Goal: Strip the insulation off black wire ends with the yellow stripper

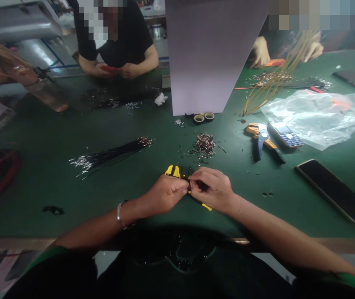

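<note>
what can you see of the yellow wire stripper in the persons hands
The yellow wire stripper is held low over the green work mat, between the left hand and the right hand. Fingers hide its middle. Glossy yellow, plastic-looking jaw parts stick out at the far side, and a yellow-and-black handle end shows at the near right. It lies roughly flat, angled across the hands.

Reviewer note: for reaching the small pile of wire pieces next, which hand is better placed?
Probably the right hand: the pile of wire pieces lies just beyond it, while the left hand sits farther off, closed on the yellow-handled tool.
</note>
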`<state>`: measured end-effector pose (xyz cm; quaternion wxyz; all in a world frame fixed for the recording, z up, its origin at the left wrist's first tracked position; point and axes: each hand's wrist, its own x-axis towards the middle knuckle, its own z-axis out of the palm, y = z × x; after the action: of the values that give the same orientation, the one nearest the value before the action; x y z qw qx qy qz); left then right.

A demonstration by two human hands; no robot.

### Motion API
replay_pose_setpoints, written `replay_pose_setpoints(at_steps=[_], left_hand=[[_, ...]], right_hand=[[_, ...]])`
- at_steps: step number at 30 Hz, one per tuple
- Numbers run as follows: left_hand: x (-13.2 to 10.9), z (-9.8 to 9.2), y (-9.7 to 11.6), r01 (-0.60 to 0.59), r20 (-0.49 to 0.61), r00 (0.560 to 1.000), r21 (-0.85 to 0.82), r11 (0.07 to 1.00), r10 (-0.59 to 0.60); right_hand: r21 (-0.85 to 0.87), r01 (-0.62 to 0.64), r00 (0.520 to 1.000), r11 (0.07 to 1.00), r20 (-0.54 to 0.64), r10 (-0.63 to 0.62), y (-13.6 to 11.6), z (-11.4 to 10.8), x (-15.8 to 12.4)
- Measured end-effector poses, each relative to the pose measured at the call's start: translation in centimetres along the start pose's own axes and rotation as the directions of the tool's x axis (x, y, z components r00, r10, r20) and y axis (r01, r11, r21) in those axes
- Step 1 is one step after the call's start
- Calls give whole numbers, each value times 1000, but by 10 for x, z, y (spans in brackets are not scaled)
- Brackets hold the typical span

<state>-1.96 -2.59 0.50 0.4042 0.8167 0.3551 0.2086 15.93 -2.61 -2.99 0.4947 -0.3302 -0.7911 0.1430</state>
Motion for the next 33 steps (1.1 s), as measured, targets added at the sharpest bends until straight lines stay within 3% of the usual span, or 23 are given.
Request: replay_pose_setpoints(at_steps=[5, 12, 15, 17, 20, 23, 27, 33], left_hand=[[0, 1, -3, -59, 28, 998, 22, 998, 58], [1, 0, -3, -51, 24, 998, 20, 998, 51], [1, -5, -1, -7, 25, 1000, -34, 999, 8], [0, -9, -1, 89, 55, 995, -129, 988, -82], [0, -13, -4, 245, 98, 969, -323, 914, -225], [0, -13, -10, 291, 81, 953, -519, 803, -293], [3, -13, -17, 331, 110, 927, -692, 642, -358], [5, -13, -15, 373, 162, 900, -766, 523, -405]], right_hand=[[23, -11, 1000, 1000, -2, 11, -1, 0, 1], [89, -122, 992, 989, 39, 119, 3, -2, 0], [120, -170, 984, 978, 69, 163, 3, -4, 1], [185, -279, 959, 942, 110, 262, 3, -6, 3], [379, -541, 841, 751, 252, 479, 2, -10, 6], [564, -669, 735, 485, 402, 546, 3, -12, 9], [660, -694, 685, 287, 484, 545, 6, -10, 11], [705, -696, 656, 137, 546, 521, 6, -8, 12]])
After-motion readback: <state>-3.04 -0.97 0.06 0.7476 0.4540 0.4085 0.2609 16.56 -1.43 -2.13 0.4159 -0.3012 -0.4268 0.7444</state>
